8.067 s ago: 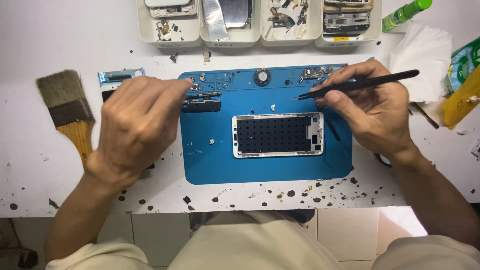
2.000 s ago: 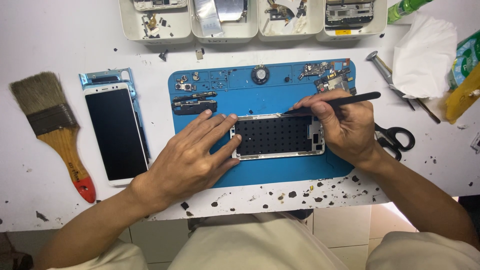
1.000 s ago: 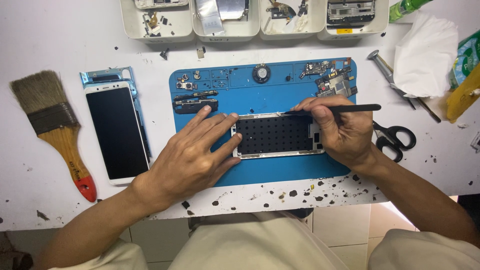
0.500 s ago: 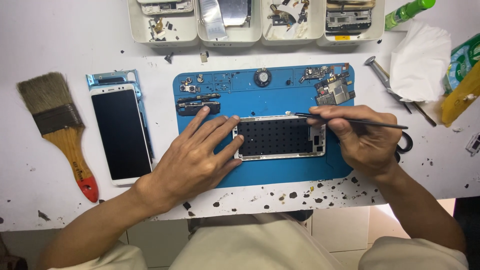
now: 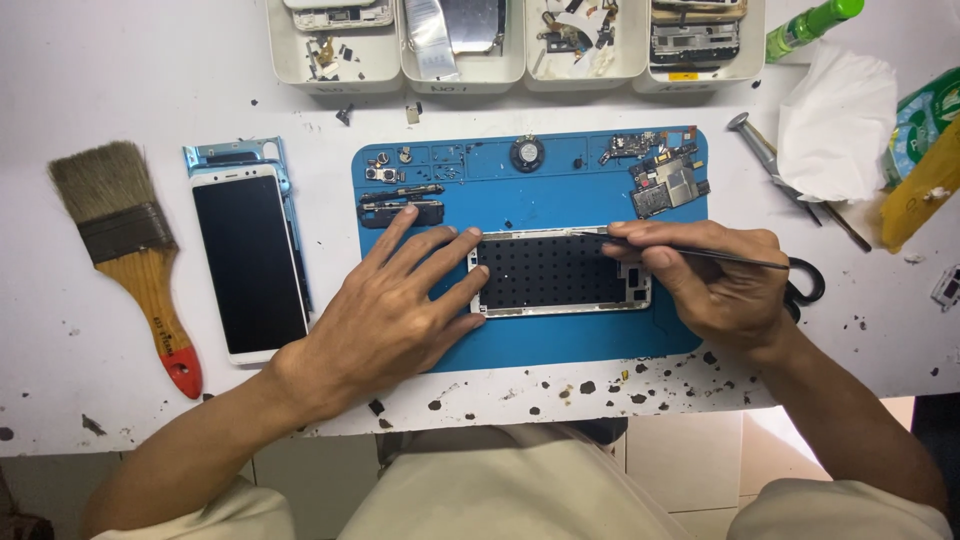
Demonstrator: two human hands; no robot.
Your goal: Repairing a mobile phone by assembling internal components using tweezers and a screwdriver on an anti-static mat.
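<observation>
Right hand [image 5: 725,290], pinching a thin black probe [image 5: 690,252], has lowered its tip onto the white-framed phone chassis [image 5: 560,272] at frame centre (left hand [image 5: 385,315] open, flat, steadying its edge).

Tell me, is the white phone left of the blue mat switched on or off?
Looks off: the white phone lies face up on the table, its screen uniformly black with nothing displayed.

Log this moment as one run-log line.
left hand: flat, steadying phone frame | right hand: holding thin black tool, tip at frame's top edge | surface: blue mat
</observation>
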